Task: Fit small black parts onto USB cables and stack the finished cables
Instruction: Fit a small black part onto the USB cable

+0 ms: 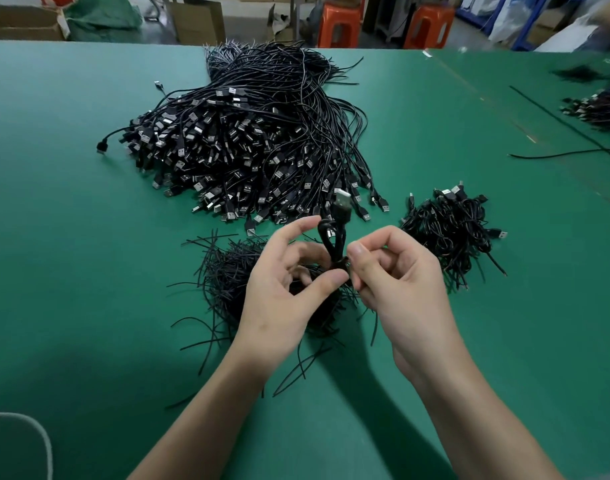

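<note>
The folded USB cable (334, 237) stands upright at centre frame, its plug (343, 202) pointing away from you. It lies between your hands, both equally near. Your left hand (282, 289) pinches its lower end; your right hand (400, 282) pinches the black tie (341, 264) at its waist. The finished stack (452, 230) lies right of your right hand, loose ties (224, 271) lie beneath, and unbundled cables (255, 140) lie beyond on the tabletop (89, 271).

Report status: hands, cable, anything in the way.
Left hand and right hand both pinching folded USB cable, plug up. Held over thin black strands. Path to small cable stack open.
</note>
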Motion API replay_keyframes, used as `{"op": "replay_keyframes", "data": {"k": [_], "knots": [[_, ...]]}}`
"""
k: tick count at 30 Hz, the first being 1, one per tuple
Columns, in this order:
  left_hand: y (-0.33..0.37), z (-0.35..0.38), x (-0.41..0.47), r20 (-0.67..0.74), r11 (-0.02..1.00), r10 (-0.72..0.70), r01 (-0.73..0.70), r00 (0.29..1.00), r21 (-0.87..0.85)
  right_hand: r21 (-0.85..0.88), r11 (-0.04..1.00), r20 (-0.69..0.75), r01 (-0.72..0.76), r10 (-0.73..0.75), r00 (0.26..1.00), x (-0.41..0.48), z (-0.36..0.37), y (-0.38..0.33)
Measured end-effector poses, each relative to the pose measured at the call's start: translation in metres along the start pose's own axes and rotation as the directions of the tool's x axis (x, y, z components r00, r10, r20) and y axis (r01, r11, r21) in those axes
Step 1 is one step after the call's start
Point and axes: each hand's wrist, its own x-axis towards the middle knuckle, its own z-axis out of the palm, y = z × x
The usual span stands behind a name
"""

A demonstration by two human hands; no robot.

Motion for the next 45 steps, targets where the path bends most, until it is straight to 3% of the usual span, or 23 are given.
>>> {"op": "replay_keyframes", "data": {"k": [5,8,14,20,22,24,26,29,31,35,37,40,45], "knots": [[-0.003,-0.006,0.000,0.010,0.930,0.187,-0.180,0.982,0.320,0.143,0.981,0.026,-0.133,0.131,0.991,0.000,0.002,0.004],[-0.003,-0.007,-0.003,-0.003,0.894,0.220,-0.200,0.976,0.400,0.178,0.966,0.026,-0.189,0.187,0.982,0.000,0.002,0.004],[0.000,-0.008,-0.005,0.093,0.987,0.100,-0.110,0.991,0.114,0.115,0.988,0.013,-0.107,0.106,0.994,0.001,-0.001,0.000],[0.005,-0.003,-0.001,-0.017,0.998,-0.015,0.014,1.000,-0.055,0.059,0.996,-0.014,-0.065,0.066,0.998,-0.003,0.003,0.003],[0.006,-0.004,0.000,-0.017,1.000,-0.004,0.004,1.000,-0.022,0.109,0.988,-0.003,-0.106,0.107,0.994,-0.004,0.004,0.004],[0.009,-0.005,-0.001,0.011,0.986,0.075,-0.076,0.997,0.149,0.149,0.977,0.022,-0.153,0.151,0.988,-0.004,0.003,0.005],[0.012,-0.007,0.000,0.087,0.905,0.236,-0.251,0.968,0.342,0.194,0.960,0.051,-0.202,0.196,0.979,-0.003,0.001,0.005],[0.017,-0.011,0.003,0.216,0.675,0.473,-0.509,0.854,0.535,0.277,0.912,0.103,-0.303,0.286,0.953,-0.001,-0.003,0.002],[0.016,-0.011,0.005,0.235,0.579,0.544,-0.563,0.805,0.589,0.334,0.864,0.148,-0.377,0.347,0.926,0.001,-0.006,-0.001],[0.011,-0.013,0.008,0.305,0.530,0.566,-0.622,0.766,0.577,0.360,0.785,0.185,-0.504,0.470,0.863,0.003,-0.010,-0.005],[0.010,-0.011,0.010,0.309,0.564,0.547,-0.615,0.778,0.551,0.330,0.828,0.150,-0.453,0.428,0.891,0.002,-0.013,-0.005],[0.011,-0.004,0.015,0.274,0.634,0.497,-0.560,0.823,0.534,0.147,0.939,0.111,-0.312,0.298,0.948,0.001,-0.019,-0.005],[0.018,0.006,0.029,0.337,0.687,0.378,-0.505,0.862,0.523,0.013,0.979,0.058,-0.202,0.201,0.978,0.022,-0.037,-0.003]]}}
